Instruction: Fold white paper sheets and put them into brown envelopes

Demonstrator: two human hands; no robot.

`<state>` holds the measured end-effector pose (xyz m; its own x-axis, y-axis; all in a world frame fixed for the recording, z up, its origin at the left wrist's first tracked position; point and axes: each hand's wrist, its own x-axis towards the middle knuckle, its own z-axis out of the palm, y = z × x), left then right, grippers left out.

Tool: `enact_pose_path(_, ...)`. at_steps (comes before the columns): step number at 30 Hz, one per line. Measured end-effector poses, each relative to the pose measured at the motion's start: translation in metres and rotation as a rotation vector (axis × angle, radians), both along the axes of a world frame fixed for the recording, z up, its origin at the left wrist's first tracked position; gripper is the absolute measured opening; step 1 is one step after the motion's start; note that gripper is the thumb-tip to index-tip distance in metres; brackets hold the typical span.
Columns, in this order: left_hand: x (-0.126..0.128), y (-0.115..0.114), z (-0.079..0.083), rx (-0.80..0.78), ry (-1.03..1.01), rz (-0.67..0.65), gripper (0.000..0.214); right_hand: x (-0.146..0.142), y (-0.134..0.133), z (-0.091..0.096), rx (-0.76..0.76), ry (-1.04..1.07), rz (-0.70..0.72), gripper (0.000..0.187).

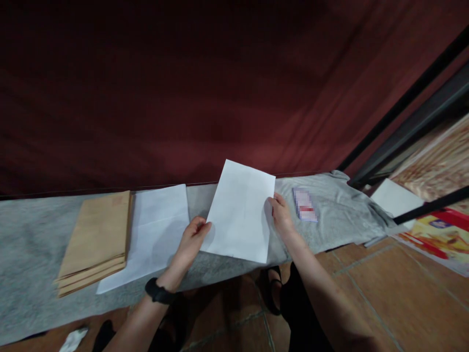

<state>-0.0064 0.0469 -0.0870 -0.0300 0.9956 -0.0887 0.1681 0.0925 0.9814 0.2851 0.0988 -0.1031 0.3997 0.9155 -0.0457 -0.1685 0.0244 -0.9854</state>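
Note:
A white sheet of paper (240, 210) is held up between both hands above a grey felt-covered surface (32, 244). My left hand (193, 238) pinches its lower left edge; a black band sits on that wrist. My right hand (281, 214) grips the sheet's right edge. To the left lies a stack of white paper (156, 230) on the grey cloth. Further left is a stack of brown envelopes (97, 239).
A small printed packet (305, 205) lies on the cloth to the right of my right hand. Behind hangs a dark red curtain (183, 98). A white sheet (395, 198) and colourful printed material (439, 237) lie at the far right. Terracotta floor tiles (384, 283) are below.

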Motion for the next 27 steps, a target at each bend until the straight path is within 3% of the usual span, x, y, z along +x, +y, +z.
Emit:
enact_pose_path(2, -0.002, -0.001, -0.011, 0.011, 0.112, 0.059, 0.026, 0.0, 0.005, -0.015, -0.049, -0.186, -0.056, 0.061)
enact_pose_path(5, -0.006, -0.001, -0.027, 0.021, 0.228, 0.102, 0.02, -0.008, -0.001, -0.029, 0.024, -0.484, 0.001, 0.062)
enact_pose_path(10, -0.012, 0.001, -0.048, 0.006, 0.329, 0.159, 0.013, -0.047, -0.048, -0.039, 0.23, -0.997, 0.468, 0.055)
enact_pose_path(14, -0.017, -0.004, -0.051, -0.006, 0.322, 0.081, 0.042, -0.061, -0.079, -0.041, 0.26, -1.398, 0.751, 0.054)
enact_pose_path(17, -0.02, -0.01, -0.045, 0.035, 0.33, 0.004, 0.053, -0.048, -0.081, -0.04, 0.239, -1.483, 0.771, 0.053)
enact_pose_path(21, -0.02, -0.014, -0.038, 0.04, 0.322, -0.057, 0.04, -0.018, -0.07, -0.036, 0.163, -1.468, 0.72, 0.053)
enact_pose_path(27, -0.019, -0.019, -0.026, -0.257, 0.046, -0.015, 0.034, 0.016, -0.067, -0.02, 0.18, -1.223, 0.885, 0.053)
